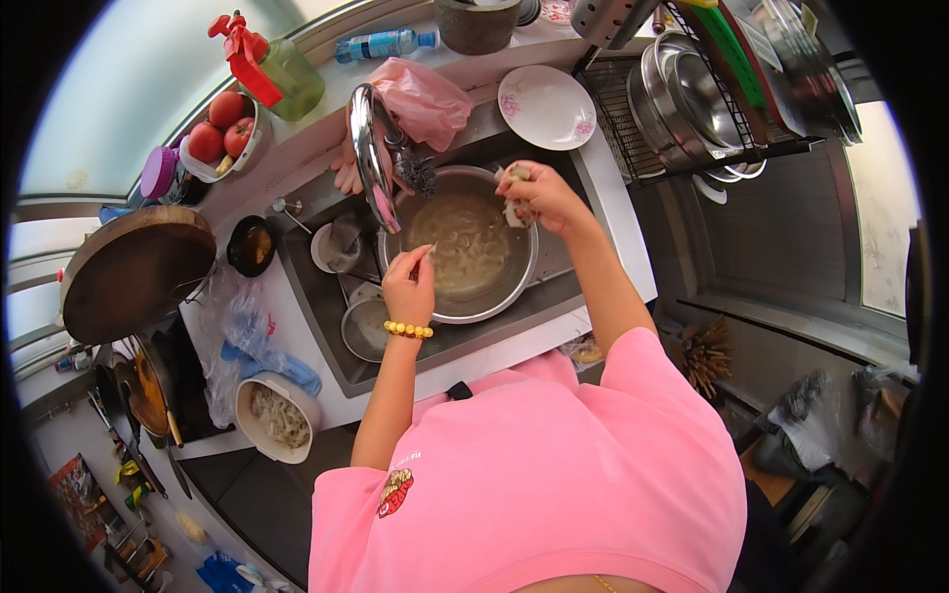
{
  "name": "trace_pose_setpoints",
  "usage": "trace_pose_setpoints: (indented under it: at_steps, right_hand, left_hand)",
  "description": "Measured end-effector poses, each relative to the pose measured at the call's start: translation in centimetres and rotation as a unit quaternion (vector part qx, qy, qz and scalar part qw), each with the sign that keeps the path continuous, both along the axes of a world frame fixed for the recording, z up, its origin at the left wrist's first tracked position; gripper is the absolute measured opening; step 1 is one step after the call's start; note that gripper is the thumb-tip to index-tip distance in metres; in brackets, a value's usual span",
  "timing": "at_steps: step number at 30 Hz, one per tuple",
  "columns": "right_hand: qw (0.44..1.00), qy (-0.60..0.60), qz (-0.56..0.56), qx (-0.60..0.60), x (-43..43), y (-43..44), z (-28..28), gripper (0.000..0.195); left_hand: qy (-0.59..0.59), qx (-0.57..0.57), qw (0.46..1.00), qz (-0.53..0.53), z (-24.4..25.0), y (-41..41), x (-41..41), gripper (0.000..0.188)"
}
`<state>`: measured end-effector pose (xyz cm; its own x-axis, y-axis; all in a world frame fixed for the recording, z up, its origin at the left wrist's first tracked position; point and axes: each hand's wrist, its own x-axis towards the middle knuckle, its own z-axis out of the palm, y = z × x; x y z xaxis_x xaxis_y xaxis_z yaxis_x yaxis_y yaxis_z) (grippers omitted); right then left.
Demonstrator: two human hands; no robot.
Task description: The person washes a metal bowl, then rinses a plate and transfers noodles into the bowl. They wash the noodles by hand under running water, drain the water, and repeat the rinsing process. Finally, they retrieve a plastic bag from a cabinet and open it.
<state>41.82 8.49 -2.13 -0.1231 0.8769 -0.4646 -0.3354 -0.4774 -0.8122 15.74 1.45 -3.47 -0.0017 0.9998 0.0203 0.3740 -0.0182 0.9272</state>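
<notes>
A steel basin (510,290) stands in the sink (311,317), holding cloudy water (460,259) with soft pale pieces in it, possibly shrimp. Over the basin's right rim, my right hand (552,199) grips a clump of similar pale pieces (516,215). My left hand (409,285), wearing a yellow bead bracelet (408,329), is at the basin's left side. Its thumb and fingers pinch a tiny pale bit (431,250). The chrome faucet (363,141) arches above the basin's far left edge.
Left of the basin are a small steel pan (363,330) and a white cup (322,248). A white tub (313,415) of pale pieces sits near the counter's front edge. A floral plate (549,104) lies behind the sink; a rack of steel bowls (700,96) stands right.
</notes>
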Motion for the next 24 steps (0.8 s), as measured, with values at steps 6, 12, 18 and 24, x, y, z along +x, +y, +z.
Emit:
trace_pose_setpoints:
  at_steps: [6, 12, 18, 24]
  right_hand:
    - [0.936, -0.283, -0.147, 0.148, 7.8, 10.4, -2.1, 0.025]
    - [0.943, -0.291, -0.142, 0.074, 11.0, 10.1, -5.4, 0.052]
    - [0.979, -0.147, -0.134, 0.047, 11.7, 0.8, -2.4, 0.034]
    - [0.979, -0.131, -0.153, -0.030, 9.8, -7.5, -1.4, 0.026]
  left_hand:
    - [-0.058, -0.118, 0.981, -0.142, 0.5, -3.0, 3.4, 0.016]
    - [0.005, -0.101, 0.956, -0.274, -1.9, -5.8, 8.5, 0.015]
    - [0.048, -0.034, 0.915, -0.398, -3.5, -7.8, 13.4, 0.014]
    - [0.071, -0.036, 0.826, -0.557, -4.9, -12.2, 18.7, 0.016]
